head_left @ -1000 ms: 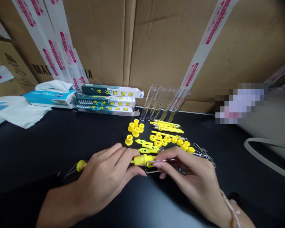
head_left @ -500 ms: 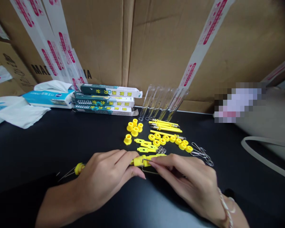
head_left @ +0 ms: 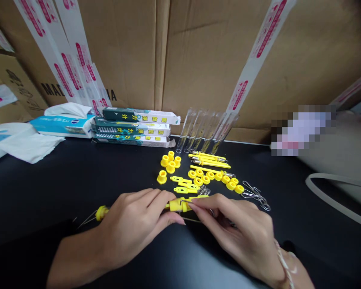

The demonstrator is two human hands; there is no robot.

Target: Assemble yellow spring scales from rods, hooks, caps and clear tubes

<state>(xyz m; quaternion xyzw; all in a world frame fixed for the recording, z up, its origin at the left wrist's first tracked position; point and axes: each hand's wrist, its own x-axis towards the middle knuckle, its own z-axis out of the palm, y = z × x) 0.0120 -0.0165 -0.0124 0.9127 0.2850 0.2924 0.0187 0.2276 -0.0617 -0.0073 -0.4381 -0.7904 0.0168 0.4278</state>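
Note:
My left hand is closed around the tube of a spring scale, which lies crosswise. The scale's yellow end cap sticks out past my fingers, and a yellow collar with a wire hook shows at the other end. My right hand pinches a thin bent metal wire between thumb and fingertips, against the yellow end. A flat yellow piece extends from that end behind my right fingers. My palms hide most of the tube and the rest of the wire.
Beyond my hands lie yellow caps, rings, flat tabs, small springs, yellow rods and metal hooks. Clear tubes stand by a cardboard box. Printed boxes and tissues are at left.
Both hands keep their grips at the yellow end. The scale and hands have shifted only very slightly.

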